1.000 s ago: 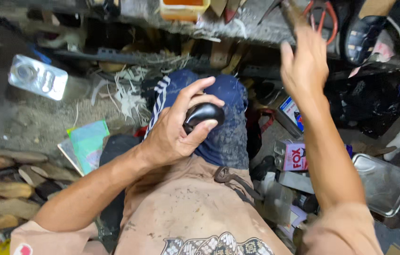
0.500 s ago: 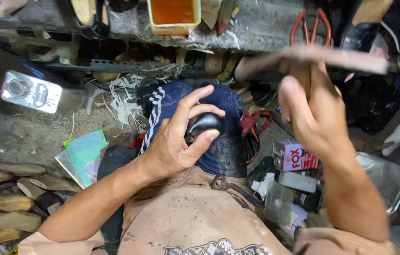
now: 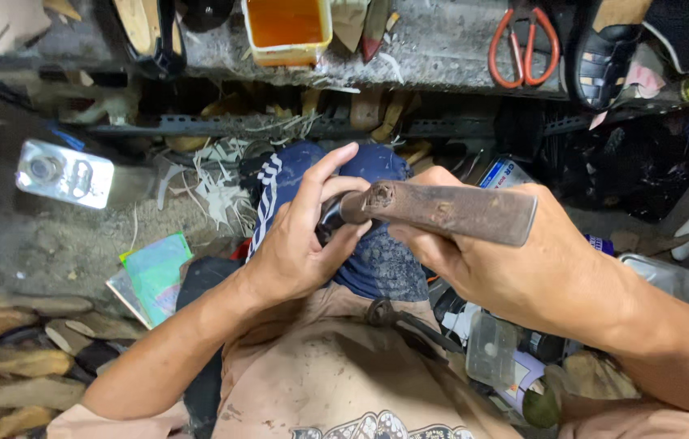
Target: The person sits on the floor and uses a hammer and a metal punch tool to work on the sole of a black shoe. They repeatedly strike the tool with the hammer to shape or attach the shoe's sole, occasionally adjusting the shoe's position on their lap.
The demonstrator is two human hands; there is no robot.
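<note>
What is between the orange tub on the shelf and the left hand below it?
In the head view, a metal rail, pale fibre scraps and the blue cloth lie between the orange tub and the left hand.

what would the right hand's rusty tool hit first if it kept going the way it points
Most likely the small dark object held in the left hand: the rusty tool in the right hand already ends against it, though depth is unclear.

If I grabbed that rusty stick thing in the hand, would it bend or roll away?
The rusty tool in the right hand looks like solid metal, so it probably stays stiff and feels heavy for its size. Its rough, rusty surface likely grips well rather than slipping. Being rounded, it might roll if laid down.
</note>
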